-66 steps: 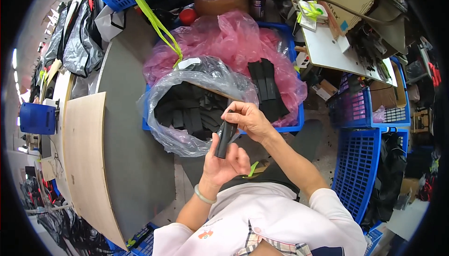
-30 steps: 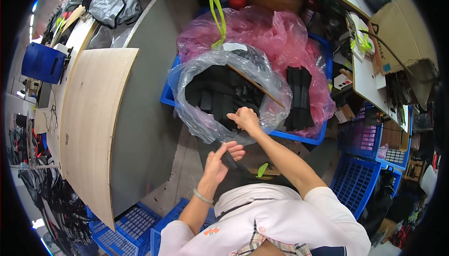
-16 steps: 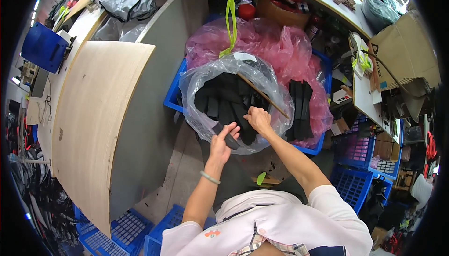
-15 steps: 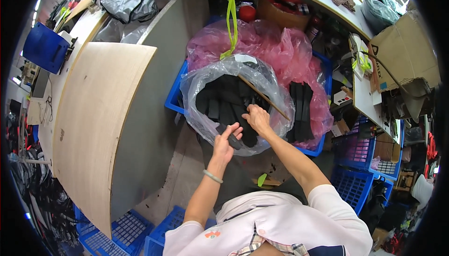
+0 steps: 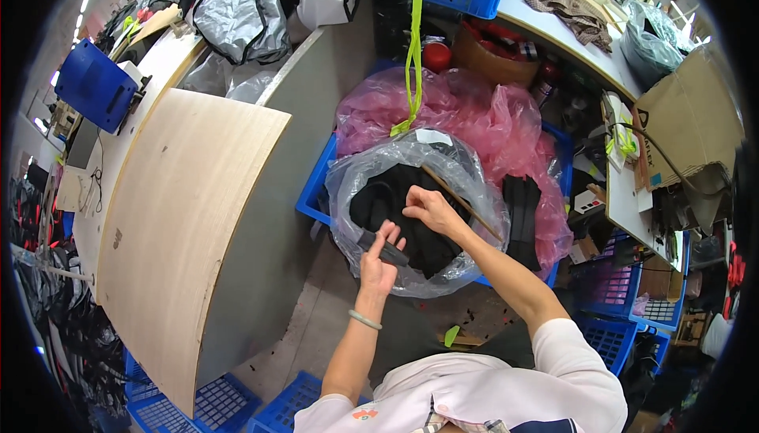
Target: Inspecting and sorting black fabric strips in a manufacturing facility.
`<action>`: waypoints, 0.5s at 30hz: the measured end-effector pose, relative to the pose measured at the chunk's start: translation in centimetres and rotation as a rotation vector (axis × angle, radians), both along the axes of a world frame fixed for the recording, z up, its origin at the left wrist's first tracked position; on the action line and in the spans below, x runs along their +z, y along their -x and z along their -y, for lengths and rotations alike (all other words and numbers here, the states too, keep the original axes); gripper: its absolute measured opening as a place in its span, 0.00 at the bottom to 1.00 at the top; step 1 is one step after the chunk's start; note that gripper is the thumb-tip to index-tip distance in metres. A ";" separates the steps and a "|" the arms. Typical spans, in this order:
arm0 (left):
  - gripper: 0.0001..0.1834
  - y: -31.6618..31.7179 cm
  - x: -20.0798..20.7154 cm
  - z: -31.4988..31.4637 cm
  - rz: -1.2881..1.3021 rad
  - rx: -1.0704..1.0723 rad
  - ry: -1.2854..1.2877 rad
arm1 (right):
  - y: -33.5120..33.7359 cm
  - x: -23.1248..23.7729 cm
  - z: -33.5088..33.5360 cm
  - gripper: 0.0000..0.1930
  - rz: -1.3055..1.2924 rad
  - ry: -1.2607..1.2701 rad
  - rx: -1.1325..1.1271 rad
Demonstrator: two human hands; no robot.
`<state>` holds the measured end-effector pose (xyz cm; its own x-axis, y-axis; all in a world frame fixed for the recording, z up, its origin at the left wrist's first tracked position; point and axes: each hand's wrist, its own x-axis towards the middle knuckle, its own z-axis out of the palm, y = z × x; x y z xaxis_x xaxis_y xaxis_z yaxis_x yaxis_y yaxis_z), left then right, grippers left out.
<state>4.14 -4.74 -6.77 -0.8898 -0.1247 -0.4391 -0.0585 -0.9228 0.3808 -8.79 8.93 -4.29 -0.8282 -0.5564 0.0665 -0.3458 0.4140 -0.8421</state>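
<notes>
My left hand (image 5: 379,265) is closed on a dark strip of fabric (image 5: 394,255), which sticks out on both sides of the fingers. It is over the near left rim of a clear plastic bag (image 5: 346,170). Black fabric pieces (image 5: 431,243) lie heaped inside the bag. Above them is my right hand (image 5: 435,210), its fingers curled and pinched together; whether anything is between the fingertips is hidden. A thin brown stick (image 5: 462,202) lies slantwise across the bag's right side, beyond the right wrist.
The bag rests in a blue crate (image 5: 311,196) with pink plastic (image 5: 506,128) and more black strips (image 5: 520,215). A yellow-green strap (image 5: 415,45) hangs over it. A curved wooden panel (image 5: 182,219) stands left; a cardboard box (image 5: 688,113) and crates are at right.
My right hand has lifted from the black pieces and come closer to my left. The pieces in the bag lie differently. The whole view has shifted, with the scene lower in the picture.
</notes>
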 end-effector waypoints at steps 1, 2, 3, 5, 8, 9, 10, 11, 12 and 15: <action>0.18 0.5 1.2 0.0 -0.121 -0.020 0.001 | -0.9 2.3 -0.9 0.08 0.183 0.130 0.065; 0.18 0.7 2.4 0.1 -0.187 -0.031 -0.019 | -2.0 4.2 -1.8 0.08 0.178 0.128 0.057; 0.18 0.9 3.8 0.2 -0.251 -0.044 -0.039 | -3.3 6.0 -2.8 0.07 0.276 0.207 0.034; 0.18 1.0 7.3 -0.8 -0.282 -0.036 0.094 | -5.8 8.5 -5.7 0.07 0.365 0.289 -0.015; 0.19 0.7 7.8 -1.7 -0.264 -0.039 0.051 | -10.0 9.6 -10.7 0.06 0.633 0.467 -0.150; 0.19 0.6 8.4 -2.8 -0.266 -0.067 0.046 | -11.4 9.2 -12.6 0.06 0.683 0.472 -0.180; 0.18 0.2 9.2 -4.0 -0.319 -0.101 0.120 | -12.5 8.8 -14.0 0.07 0.735 0.479 -0.211; 0.17 -0.1 10.0 -5.2 -0.372 -0.136 0.194 | -13.3 8.4 -15.1 0.07 0.730 0.490 -0.241; 0.17 -0.7 10.5 -6.3 -0.379 -0.201 0.257 | -14.3 8.1 -16.0 0.07 0.693 0.503 -0.306; 0.17 -2.6 11.3 -10.4 -0.424 -0.390 0.307 | -16.3 9.4 -15.9 0.09 0.541 0.560 -0.442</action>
<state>6.75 5.64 4.55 -0.9832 0.1788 -0.0356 -0.1540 -0.7098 0.6873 7.51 24.87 5.12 -0.9559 -0.1829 -0.2296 0.2513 -0.1053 -0.9622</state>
